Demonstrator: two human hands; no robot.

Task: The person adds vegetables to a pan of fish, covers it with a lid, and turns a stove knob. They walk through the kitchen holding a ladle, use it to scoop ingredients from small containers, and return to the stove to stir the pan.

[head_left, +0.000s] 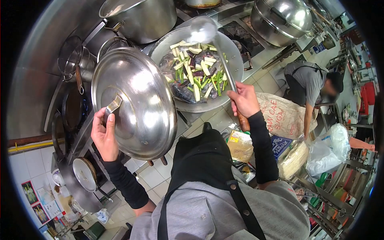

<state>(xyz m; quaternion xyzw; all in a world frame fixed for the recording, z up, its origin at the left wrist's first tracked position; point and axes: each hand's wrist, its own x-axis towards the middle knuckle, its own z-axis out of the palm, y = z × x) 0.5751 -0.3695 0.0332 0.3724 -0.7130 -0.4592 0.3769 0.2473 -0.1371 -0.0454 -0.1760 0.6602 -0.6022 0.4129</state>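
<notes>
My left hand (105, 130) is closed around the strap handle of a large domed metal pot lid (140, 100), held tilted to the left of the pan. My right hand (245, 100) grips a long ladle (226, 66) by its shaft, just above the wooden end of the handle. The ladle's bowl, blurred, hangs over the far rim of a wide metal pan (236, 76). In the pan lie pale and purple-skinned cut eggplant sticks (198, 94), green pieces (218, 78) and dark whole fish (186, 95).
A big stockpot (148, 20) stands behind the lid, and a domed covered pot (282, 20) at far right. Strainers (72, 56) hang on the left. A co-worker (312, 80) bends near a sugar sack (276, 114) and bagged goods (294, 160) on the right.
</notes>
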